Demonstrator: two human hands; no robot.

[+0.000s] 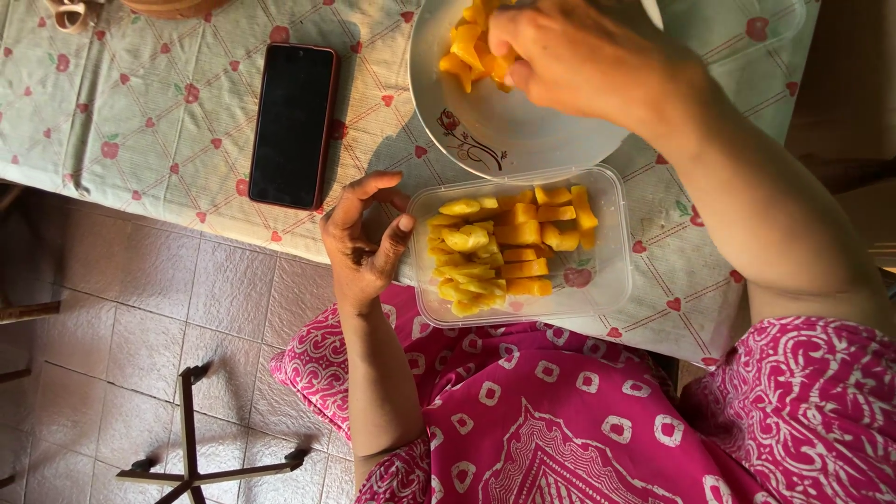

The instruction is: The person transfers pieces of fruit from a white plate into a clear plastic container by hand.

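Table (140, 121) under a patterned cloth fills the top, tiled floor at left, a metal stand (191, 448) on it. Your pink printed dress covers the bottom right. White plate (504, 140) sits on the cloth near the top, yellow fruit pieces (467, 47) piled at its far side. Just below it, touching or nearly touching the rim, a clear tub (597, 280) at the table edge, left half packed with cut fruit (504, 247), right part bare. Dark phone (293, 124) lies flat left of the plate, well apart from the tub. Your right hand (569, 56) is over the plate, fingers curled down into the pile; whether they pinch a piece, can't tell. Your left hand (364, 238) is at the tub's left wall, thumb against it, fingers loosely spread, holding nothing.
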